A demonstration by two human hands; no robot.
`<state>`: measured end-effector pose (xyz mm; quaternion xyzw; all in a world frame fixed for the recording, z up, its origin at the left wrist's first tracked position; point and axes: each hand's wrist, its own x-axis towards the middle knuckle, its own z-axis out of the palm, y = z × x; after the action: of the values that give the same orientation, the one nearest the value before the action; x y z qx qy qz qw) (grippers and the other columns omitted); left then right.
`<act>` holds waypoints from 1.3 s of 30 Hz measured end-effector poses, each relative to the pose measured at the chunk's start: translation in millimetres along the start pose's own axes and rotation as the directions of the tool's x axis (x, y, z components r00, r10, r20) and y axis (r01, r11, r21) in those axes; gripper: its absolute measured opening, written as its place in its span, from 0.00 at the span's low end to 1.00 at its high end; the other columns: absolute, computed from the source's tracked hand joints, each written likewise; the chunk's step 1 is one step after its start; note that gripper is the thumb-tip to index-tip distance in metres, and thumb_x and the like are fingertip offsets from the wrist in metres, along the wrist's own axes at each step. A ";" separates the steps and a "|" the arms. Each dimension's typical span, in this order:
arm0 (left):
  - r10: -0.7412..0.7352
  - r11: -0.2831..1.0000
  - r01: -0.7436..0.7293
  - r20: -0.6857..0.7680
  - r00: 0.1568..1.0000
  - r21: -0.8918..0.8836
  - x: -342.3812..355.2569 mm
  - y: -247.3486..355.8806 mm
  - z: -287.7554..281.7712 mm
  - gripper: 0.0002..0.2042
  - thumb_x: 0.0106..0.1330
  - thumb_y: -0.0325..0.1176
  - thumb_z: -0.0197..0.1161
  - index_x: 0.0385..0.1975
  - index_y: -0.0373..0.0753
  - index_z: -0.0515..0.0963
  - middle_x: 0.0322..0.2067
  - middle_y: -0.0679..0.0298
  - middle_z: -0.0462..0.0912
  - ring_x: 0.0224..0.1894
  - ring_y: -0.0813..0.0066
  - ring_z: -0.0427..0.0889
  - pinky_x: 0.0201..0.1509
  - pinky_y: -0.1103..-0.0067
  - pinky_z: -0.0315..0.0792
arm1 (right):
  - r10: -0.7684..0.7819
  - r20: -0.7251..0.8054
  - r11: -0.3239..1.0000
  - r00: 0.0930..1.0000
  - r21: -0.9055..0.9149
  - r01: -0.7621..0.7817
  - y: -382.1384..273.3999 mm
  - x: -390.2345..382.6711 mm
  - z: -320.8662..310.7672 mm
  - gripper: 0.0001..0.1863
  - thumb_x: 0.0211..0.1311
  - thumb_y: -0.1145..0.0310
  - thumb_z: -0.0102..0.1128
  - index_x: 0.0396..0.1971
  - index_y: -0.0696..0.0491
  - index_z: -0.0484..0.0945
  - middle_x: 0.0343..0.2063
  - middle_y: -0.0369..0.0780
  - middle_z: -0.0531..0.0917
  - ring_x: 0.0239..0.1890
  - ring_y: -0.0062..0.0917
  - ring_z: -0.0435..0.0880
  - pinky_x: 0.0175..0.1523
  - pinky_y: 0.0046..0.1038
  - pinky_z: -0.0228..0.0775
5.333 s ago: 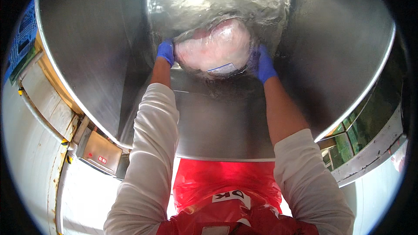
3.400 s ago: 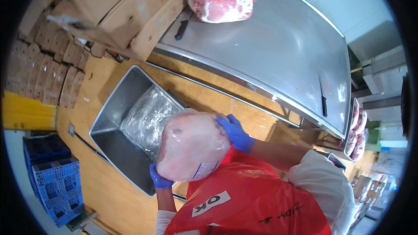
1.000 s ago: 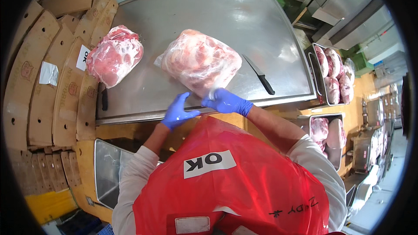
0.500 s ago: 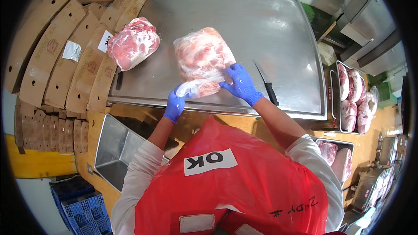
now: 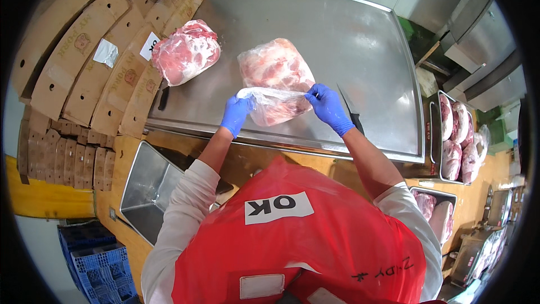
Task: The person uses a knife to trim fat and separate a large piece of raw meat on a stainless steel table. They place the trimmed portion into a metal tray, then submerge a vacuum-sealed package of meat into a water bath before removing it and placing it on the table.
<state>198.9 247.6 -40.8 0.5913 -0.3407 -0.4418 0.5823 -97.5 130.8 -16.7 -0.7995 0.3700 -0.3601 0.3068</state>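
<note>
My left hand [image 5: 237,114], in a blue glove, pinches the left end of a stretched fold of clear plastic bag [image 5: 271,93]. My right hand [image 5: 328,110] grips the fold's right end with closed fingers. The bag surrounds a pale pink piece of meat [image 5: 273,65] on the steel table [image 5: 315,28]. Left of it lies a redder piece of meat [image 5: 185,50] with white fat. A black-handled knife [image 5: 355,121] lies just right of my right hand. A second black handle [image 5: 163,98] shows near the table's left edge.
Cardboard boxes [image 5: 79,62] are stacked at the left. An empty steel bin [image 5: 146,186] stands below the table's left end, near blue pallets [image 5: 101,264]. Two steel bins of meat [image 5: 453,141] [image 5: 433,214] stand to the right.
The meat went from the water-filled tank to the table. In the last second both my hands took hold of the bag, and my left hand has moved up, stretching the fold sideways.
</note>
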 end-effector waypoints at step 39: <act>0.122 0.992 -0.123 -0.101 0.987 -0.005 69.3 -105.6 -87.7 0.06 0.75 0.32 0.62 0.38 0.38 0.82 0.32 0.73 0.80 0.35 0.82 0.74 0.42 0.79 0.73 | -0.038 0.429 0.997 0.902 0.076 0.006 -28.2 1.5 37.2 0.04 0.69 0.73 0.68 0.39 0.56 0.87 0.30 0.38 0.83 0.35 0.23 0.79 0.45 0.26 0.74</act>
<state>293.8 227.4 -160.0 0.5874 -0.3440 -0.3767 0.6282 -56.5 153.1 -15.4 -0.8517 0.2708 -0.1915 0.4058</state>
